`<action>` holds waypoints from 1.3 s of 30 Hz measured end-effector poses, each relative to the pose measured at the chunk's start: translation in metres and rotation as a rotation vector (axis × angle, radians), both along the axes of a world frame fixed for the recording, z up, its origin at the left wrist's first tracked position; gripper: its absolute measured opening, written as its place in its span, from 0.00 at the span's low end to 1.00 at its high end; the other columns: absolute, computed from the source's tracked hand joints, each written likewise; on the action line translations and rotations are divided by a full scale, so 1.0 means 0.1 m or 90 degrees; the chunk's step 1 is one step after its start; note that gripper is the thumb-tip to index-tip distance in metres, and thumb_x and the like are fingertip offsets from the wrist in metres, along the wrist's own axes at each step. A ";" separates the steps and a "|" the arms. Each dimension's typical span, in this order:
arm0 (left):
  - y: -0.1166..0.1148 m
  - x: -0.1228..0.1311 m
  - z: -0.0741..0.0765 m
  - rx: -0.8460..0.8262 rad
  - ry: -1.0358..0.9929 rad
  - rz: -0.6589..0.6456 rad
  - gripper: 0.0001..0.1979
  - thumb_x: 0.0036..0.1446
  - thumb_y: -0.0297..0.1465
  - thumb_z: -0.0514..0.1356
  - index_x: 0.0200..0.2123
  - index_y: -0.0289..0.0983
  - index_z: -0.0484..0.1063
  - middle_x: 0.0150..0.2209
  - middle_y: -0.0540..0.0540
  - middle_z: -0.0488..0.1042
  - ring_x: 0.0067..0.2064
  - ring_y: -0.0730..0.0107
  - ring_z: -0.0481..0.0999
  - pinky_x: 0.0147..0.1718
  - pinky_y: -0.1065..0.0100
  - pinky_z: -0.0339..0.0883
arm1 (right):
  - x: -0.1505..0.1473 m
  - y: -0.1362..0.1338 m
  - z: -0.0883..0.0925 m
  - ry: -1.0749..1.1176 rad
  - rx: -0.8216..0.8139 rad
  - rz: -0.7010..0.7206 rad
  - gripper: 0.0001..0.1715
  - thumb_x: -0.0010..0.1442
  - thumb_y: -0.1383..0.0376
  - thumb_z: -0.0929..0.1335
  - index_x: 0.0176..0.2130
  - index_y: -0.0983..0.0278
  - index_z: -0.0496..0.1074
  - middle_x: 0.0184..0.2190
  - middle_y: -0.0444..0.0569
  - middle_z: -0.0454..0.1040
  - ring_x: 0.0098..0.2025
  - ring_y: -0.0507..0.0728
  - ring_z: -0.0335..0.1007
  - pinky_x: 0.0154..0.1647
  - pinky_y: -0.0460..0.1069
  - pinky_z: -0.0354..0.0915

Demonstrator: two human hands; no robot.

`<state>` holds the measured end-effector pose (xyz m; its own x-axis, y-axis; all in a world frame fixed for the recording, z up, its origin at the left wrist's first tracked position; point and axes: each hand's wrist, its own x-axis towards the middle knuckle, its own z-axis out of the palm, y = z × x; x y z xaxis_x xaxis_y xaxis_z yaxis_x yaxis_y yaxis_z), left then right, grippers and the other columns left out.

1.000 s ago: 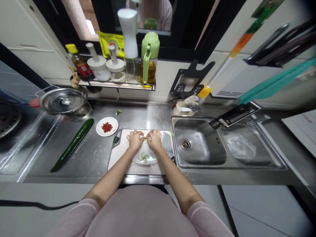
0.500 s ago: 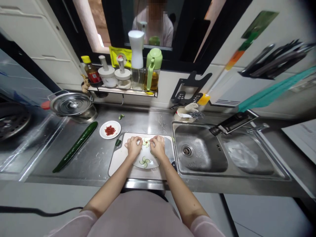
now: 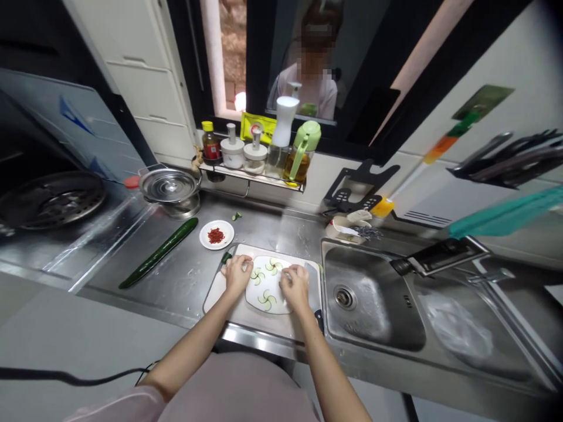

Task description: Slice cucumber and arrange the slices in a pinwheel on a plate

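Observation:
A white plate [image 3: 259,304] lies on the cutting board [image 3: 246,325], bearing green-edged slices fanned into pinwheels. One pinwheel [image 3: 267,300] is near its front, another [image 3: 257,276] at its left, and a third [image 3: 274,266] with a red centre at the back. My left hand [image 3: 238,274] is at the plate's left edge, fingertips pinched together. At the right edge my right hand [image 3: 295,284] has its fingers curled and pressed together. Anything between either hand's fingertips is too small to make out. A saucer [image 3: 227,234] of red bits [image 3: 216,235] stands behind and left of the board.
A long cucumber [image 3: 159,253] lies left, near a lidded steel pot [image 3: 170,190]. The sink [image 3: 373,299] is at the right. Behind stands a shelf [image 3: 264,174] of condiment bottles. A dark knife handle [image 3: 319,319] shows at the board's right edge.
My hands have moved apart toward the plate's edges, uncovering the left pinwheel and more of the back one. The camera view has turned, shifting the scene.

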<state>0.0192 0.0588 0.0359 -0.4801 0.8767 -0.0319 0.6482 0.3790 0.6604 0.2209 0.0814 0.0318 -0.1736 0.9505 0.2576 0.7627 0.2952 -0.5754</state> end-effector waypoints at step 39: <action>0.65 -1.47 -0.10 -0.149 0.223 -0.061 0.13 0.59 0.33 0.52 0.36 0.42 0.77 0.47 0.41 0.73 0.52 0.52 0.65 0.47 0.53 0.53 | 0.28 -0.43 -0.05 0.049 0.056 -0.055 0.18 0.60 0.55 0.62 0.33 0.61 0.77 0.36 0.53 0.72 0.44 0.62 0.64 0.49 0.56 0.56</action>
<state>-0.1278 0.1243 0.0261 -0.4136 0.9065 -0.0848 0.8577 0.4192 0.2978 0.2489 0.0385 0.0269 -0.0679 0.9345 0.3495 0.7419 0.2815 -0.6086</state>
